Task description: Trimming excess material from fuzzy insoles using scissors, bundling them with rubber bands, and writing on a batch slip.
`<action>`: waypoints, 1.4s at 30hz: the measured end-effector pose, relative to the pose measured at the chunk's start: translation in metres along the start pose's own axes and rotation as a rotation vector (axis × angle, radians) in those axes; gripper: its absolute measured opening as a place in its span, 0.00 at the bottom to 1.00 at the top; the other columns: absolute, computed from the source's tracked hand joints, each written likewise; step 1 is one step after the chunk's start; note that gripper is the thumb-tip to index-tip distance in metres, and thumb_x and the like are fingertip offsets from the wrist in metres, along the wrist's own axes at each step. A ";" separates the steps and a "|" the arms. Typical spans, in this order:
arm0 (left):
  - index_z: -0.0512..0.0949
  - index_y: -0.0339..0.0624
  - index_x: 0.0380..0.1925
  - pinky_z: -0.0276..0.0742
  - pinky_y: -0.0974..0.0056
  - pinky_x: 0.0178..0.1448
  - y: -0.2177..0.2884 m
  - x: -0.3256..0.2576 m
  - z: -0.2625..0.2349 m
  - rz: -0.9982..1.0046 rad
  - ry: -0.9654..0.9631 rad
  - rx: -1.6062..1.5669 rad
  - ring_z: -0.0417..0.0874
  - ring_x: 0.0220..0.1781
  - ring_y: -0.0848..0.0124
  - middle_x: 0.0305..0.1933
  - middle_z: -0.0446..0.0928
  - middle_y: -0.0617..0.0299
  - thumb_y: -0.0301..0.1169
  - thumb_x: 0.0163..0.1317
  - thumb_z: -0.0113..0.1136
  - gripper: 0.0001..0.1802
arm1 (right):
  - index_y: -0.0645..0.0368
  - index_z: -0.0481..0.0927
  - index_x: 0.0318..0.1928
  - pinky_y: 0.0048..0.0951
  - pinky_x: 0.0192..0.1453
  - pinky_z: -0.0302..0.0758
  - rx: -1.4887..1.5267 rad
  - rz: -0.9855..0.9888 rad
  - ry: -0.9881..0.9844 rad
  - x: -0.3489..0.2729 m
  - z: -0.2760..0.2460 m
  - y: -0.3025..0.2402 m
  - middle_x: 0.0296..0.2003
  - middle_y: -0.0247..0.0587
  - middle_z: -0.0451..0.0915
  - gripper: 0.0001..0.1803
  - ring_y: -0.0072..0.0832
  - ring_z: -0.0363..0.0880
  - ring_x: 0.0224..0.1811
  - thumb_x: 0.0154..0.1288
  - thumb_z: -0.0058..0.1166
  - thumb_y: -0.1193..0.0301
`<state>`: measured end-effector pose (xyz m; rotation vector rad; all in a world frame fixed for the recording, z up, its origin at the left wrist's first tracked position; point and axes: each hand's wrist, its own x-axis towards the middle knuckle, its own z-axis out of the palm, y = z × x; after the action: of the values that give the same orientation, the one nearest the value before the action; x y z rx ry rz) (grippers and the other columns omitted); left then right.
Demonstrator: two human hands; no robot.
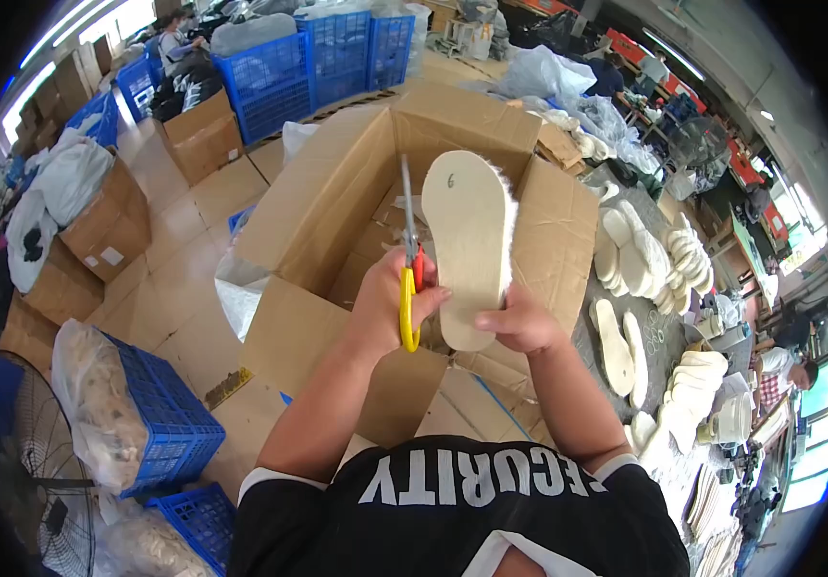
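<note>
Scissors (408, 306) with yellow and red handles are gripped in my left hand (382, 300); their blades point away from me. My right hand (529, 325) pinches the heel end of a beige insole (471, 231) with a fluffy white edge. The sole's flat face is toward me, its wide end pointing away. My left thumb reaches its left edge near the heel. The blades stand just left of the insole, apart from it. Under both hands is a large open cardboard box (322, 207) with its flaps spread and some scraps inside.
To the right, a dark grey surface holds a pair of insoles (614, 348) and piles of white fleecy insoles (637, 252). Blue crates (265, 87) line the far side. At the lower left are a bagged blue crate (169, 413) and a fan (34, 471). Other people work farther off.
</note>
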<state>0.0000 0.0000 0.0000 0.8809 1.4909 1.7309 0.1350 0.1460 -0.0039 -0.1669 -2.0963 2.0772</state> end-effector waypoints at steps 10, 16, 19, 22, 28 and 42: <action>0.70 0.38 0.29 0.69 0.65 0.30 -0.014 -0.015 -0.010 0.172 0.188 0.456 0.72 0.23 0.72 0.22 0.72 0.61 0.30 0.54 0.64 0.11 | 0.58 0.68 0.57 0.37 0.52 0.76 0.602 0.015 0.360 0.009 0.009 0.001 0.50 0.41 0.75 0.25 0.32 0.77 0.49 0.58 0.56 0.81; 0.72 0.37 0.31 0.71 0.55 0.33 0.011 -0.073 -0.012 0.040 -0.248 0.918 0.76 0.27 0.53 0.23 0.74 0.50 0.40 0.60 0.57 0.16 | 0.53 0.69 0.56 0.35 0.52 0.76 0.644 -0.166 0.510 0.000 0.006 0.004 0.47 0.37 0.76 0.23 0.30 0.76 0.48 0.59 0.54 0.81; 0.74 0.36 0.33 0.72 0.50 0.36 0.011 -0.075 -0.011 -0.009 -0.254 0.998 0.77 0.32 0.47 0.26 0.76 0.46 0.45 0.60 0.54 0.20 | 0.54 0.69 0.56 0.36 0.53 0.76 0.669 -0.187 0.464 -0.002 0.012 0.000 0.47 0.37 0.76 0.23 0.30 0.76 0.48 0.59 0.55 0.80; 0.74 0.36 0.32 0.71 0.50 0.36 0.013 -0.069 -0.008 -0.054 -0.302 1.006 0.77 0.31 0.47 0.27 0.76 0.46 0.44 0.60 0.55 0.19 | 0.55 0.69 0.55 0.35 0.53 0.75 0.642 -0.170 0.455 -0.002 0.018 -0.004 0.47 0.37 0.76 0.23 0.29 0.76 0.48 0.59 0.55 0.80; 0.73 0.35 0.31 0.70 0.49 0.35 0.013 -0.069 -0.004 0.001 -0.347 0.917 0.76 0.31 0.46 0.27 0.75 0.45 0.42 0.60 0.55 0.18 | 0.56 0.71 0.54 0.33 0.52 0.75 0.582 -0.138 0.432 -0.005 0.024 -0.003 0.47 0.37 0.77 0.22 0.28 0.76 0.48 0.59 0.56 0.80; 0.73 0.33 0.31 0.70 0.49 0.34 0.019 -0.067 -0.005 -0.061 -0.408 0.880 0.76 0.31 0.44 0.26 0.75 0.43 0.40 0.59 0.56 0.17 | 0.57 0.70 0.55 0.33 0.52 0.75 0.622 -0.168 0.518 -0.008 0.018 -0.011 0.47 0.39 0.77 0.23 0.30 0.77 0.48 0.58 0.56 0.81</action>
<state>0.0303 -0.0610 0.0144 1.4857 1.9507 0.7194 0.1396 0.1265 0.0062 -0.3702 -1.0858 2.1701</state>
